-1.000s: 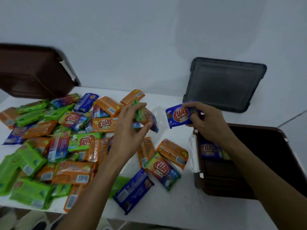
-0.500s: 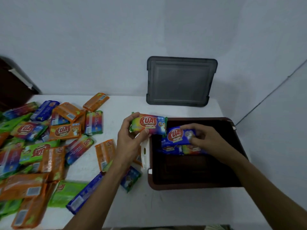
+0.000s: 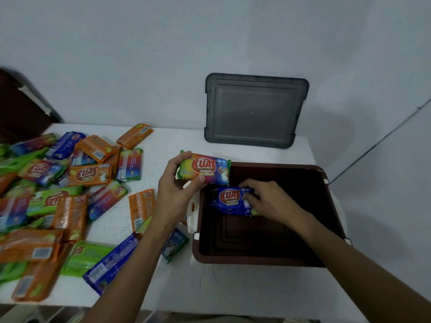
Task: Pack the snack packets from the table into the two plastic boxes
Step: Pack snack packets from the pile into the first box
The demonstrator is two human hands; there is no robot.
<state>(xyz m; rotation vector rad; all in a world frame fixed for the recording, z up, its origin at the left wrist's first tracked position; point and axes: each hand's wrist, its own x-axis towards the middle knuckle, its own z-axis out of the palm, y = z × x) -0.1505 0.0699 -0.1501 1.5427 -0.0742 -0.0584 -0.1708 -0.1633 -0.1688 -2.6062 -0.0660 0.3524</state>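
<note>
Your left hand (image 3: 177,192) has thumb and fingers clamped on the left end of a rainbow-coloured foil snack packet (image 3: 206,170), held label-up just above the rear left corner of the open brown plastic box (image 3: 256,261). Your right hand (image 3: 270,202) is down inside that box, fingers curled onto the right end of a blue foil snack packet (image 3: 227,199). The two hands are near each other but apart, with the rainbow packet higher than the blue one and just behind it. The blue packet lies on at least one more packet in the box's rear left part. A white latch (image 3: 192,214) hangs on the box's left wall. The box sits at the right edge of the white table (image 3: 210,287). A grey plastic lid (image 3: 254,110) leans on the wall at the table's rear edge. Loose packets (image 3: 58,194) in orange, green and blue cover the left half, and a second brown box (image 3: 21,108) stands at the rear left corner
</note>
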